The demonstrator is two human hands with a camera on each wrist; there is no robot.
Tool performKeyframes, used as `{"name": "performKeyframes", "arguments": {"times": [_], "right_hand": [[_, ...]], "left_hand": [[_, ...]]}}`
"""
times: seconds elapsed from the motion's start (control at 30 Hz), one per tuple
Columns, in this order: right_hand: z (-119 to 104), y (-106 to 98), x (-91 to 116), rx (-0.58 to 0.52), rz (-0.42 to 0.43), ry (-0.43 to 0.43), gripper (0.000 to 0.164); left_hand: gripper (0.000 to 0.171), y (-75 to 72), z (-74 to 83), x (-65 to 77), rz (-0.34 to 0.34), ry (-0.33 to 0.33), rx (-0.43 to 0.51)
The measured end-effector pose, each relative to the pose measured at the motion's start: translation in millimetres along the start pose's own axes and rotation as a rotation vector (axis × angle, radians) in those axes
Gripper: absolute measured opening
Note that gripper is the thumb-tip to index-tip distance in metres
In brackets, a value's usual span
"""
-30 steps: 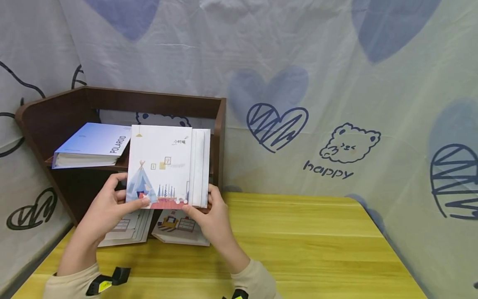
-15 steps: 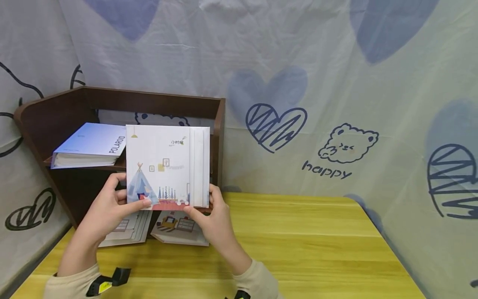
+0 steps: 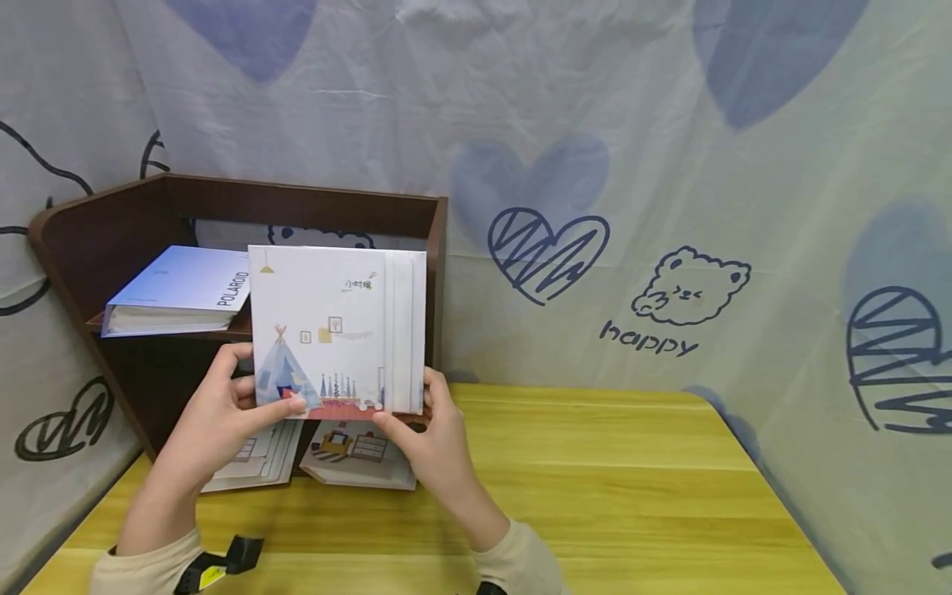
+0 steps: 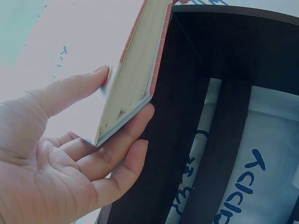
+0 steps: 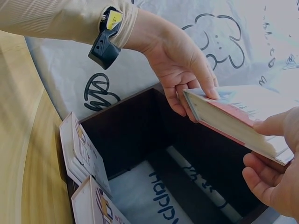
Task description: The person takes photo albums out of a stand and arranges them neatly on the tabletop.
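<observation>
In the head view, both hands hold up a thick white photo album [image 3: 349, 273] in front of the brown shelf. Its cover shows a blue tent, small picture frames and a red rug. My left hand [image 3: 211, 417] grips the lower left corner, thumb on the cover. At the lower right, my right hand [image 3: 435, 438] pinches the album with the thumb in front. The left wrist view shows the album's page edges [image 4: 135, 65] between thumb and curled fingers. From the right wrist, both hands appear at opposite ends of the album [image 5: 219, 114], over the shelf opening.
A blue POLAROID album [image 3: 182, 281] lies on the upper level of the brown shelf [image 3: 223, 186]. Two more white albums stand below: one at the left [image 3: 268, 454], one at the right [image 3: 364, 454]. The yellow wooden table [image 3: 595, 471] extends right, before a patterned cloth [image 3: 535, 83].
The held album has shifted slightly right and looks a little larger in the head view. My right hand has moved a little to the right with it, and both hands keep their hold.
</observation>
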State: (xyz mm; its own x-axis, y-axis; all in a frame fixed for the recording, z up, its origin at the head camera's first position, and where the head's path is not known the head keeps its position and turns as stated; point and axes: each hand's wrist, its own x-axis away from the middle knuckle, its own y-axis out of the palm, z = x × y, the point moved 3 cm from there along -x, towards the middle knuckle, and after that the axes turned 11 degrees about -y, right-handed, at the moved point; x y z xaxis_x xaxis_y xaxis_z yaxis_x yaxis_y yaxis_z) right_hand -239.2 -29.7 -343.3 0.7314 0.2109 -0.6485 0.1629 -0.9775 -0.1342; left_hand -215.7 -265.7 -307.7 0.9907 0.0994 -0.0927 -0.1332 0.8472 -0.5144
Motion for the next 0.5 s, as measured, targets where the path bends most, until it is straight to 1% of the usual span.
{"name": "performKeyframes", "arguments": {"times": [0.2, 0.5], "right_hand": [[-1.8, -2.7, 2.3, -0.001, 0.002, -0.009, 0.053], [-0.6, -7.6, 5.5, 0.004, 0.000, -0.014, 0.052]], "left_hand": [[0.074, 1.4, 3.5, 2.0, 0.003, 0.003, -0.009], [0.073, 6.0, 7.9, 4.1, -0.008, 0.007, 0.006]]}}
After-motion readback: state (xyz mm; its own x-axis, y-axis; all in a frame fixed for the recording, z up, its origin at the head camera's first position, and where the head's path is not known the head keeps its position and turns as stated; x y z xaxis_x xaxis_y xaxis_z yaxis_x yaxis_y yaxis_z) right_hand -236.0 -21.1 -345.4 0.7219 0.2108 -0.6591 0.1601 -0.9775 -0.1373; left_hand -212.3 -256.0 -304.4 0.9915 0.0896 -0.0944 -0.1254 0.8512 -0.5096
